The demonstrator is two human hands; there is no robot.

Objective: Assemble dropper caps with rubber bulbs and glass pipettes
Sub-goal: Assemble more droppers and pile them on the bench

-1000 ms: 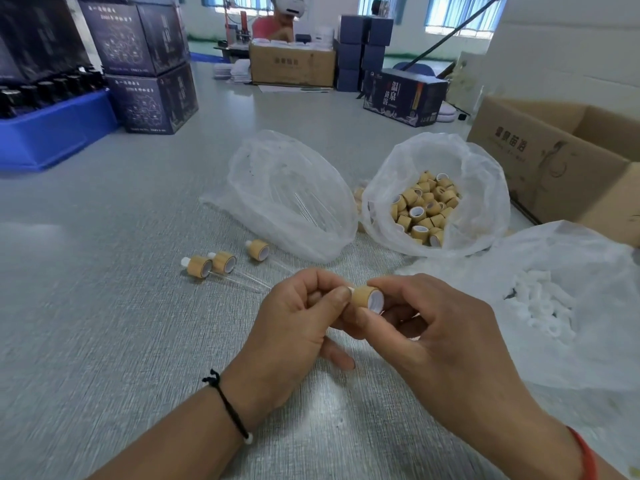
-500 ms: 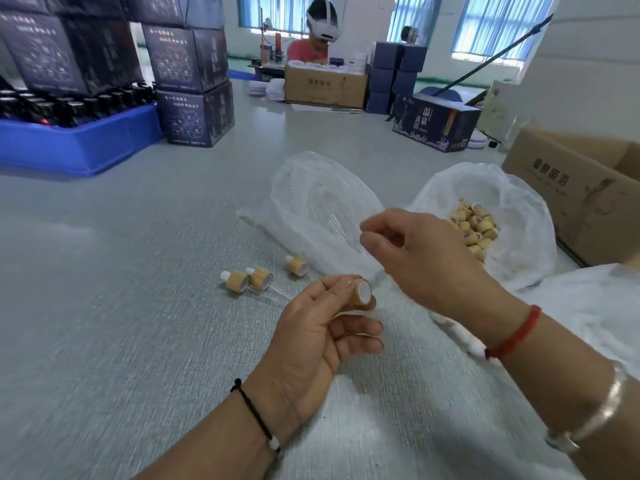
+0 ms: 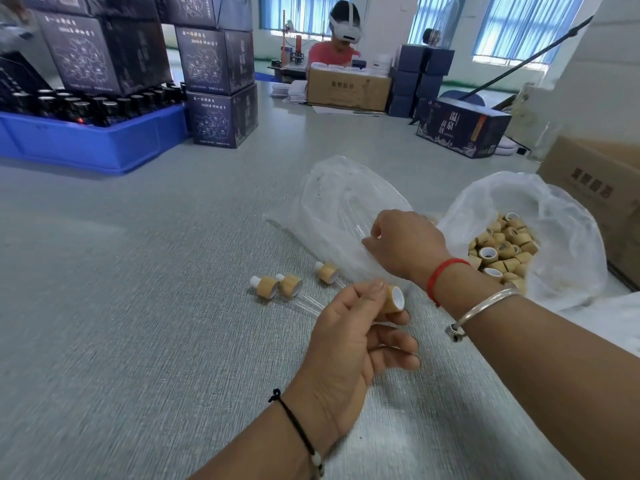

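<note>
Head view looking down at both hands over a grey textured counter (image 3: 145,306). The left hand (image 3: 349,344) pinches a bamboo-coloured dropper cap (image 3: 394,299) between thumb and forefinger, white-lined open end facing right, while the other fingers curl loosely underneath with nothing in them. Can't see whether a bulb is in that cap already, the thumb covers the far end. The right hand (image 3: 401,244) is stretched forward onto the clear plastic bag of glass pipettes (image 3: 343,209), fingers bent down against the plastic; honestly can't tell if it has hold of a pipette or is just touching the bag, since the glass is see-through and the fingertips are hidden. Red string and a silver bangle on the right wrist, black cord on the left. Just left of the held cap, three finished droppers (image 3: 289,284) lie on the counter close together, white bulbs pointing up-left and glass tubes trailing toward the left hand. To the right of the pipette bag sits another open bag full of loose bamboo caps (image 3: 502,251), and a cardboard box (image 3: 588,181) is behind that. Further back there's a blue tray (image 3: 93,143) of dark bottles, stacked dark printed cartons (image 3: 221,112), and another person (image 3: 332,50) sitting at the far end.
</note>
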